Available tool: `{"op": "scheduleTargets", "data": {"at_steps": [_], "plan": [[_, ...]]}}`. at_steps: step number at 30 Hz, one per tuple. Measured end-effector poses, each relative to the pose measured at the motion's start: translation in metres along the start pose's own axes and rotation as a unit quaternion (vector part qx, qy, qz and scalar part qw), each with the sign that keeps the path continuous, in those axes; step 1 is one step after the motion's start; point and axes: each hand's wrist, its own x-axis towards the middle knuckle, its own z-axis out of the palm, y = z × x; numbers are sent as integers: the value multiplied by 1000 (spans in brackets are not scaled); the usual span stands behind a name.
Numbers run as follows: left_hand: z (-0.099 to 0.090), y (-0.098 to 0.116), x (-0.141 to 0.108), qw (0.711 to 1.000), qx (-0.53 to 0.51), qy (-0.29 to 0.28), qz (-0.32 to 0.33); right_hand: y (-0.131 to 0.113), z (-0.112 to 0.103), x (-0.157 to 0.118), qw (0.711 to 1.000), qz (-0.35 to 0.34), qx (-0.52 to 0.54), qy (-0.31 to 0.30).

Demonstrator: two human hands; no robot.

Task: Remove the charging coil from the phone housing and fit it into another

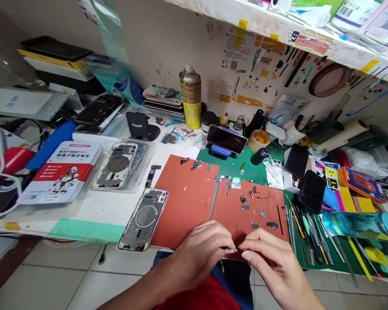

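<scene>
My left hand (208, 249) is closed in a pinch on a small dark part (230, 249) with a shiny tip, just over the front edge of the red-brown mat (187, 202). Close to its right, my right hand (271, 258) has its thumb and forefinger together near that tip; whether anything is between them is too small to tell. Small phone parts (245, 207) are scattered on the right half of the mat. Left of my left hand, an opened phone housing (142, 219) with a round coil lies on the white table top.
A second phone housing (118, 164) sits in a clear tray, beside a red and white battery box (63, 172). Tweezers and screwdrivers (313, 237) and a blue bottle (358, 224) lie at the right. A phone on a stand (226, 140) and a spray can (190, 97) stand behind.
</scene>
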Motion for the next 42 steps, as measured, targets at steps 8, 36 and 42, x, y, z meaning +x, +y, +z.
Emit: {"op": "scheduleTargets", "data": {"at_steps": [8, 36, 42], "plan": [[1, 1, -2, 997, -51, 39, -35, -5, 21, 4, 994, 52, 68, 65], [20, 22, -13, 716, -466, 288, -433, 40, 92, -28, 902, 202, 315, 214], [10, 24, -28, 707, -487, 317, -403, 26, 101, -5, 898, 208, 334, 198]]}}
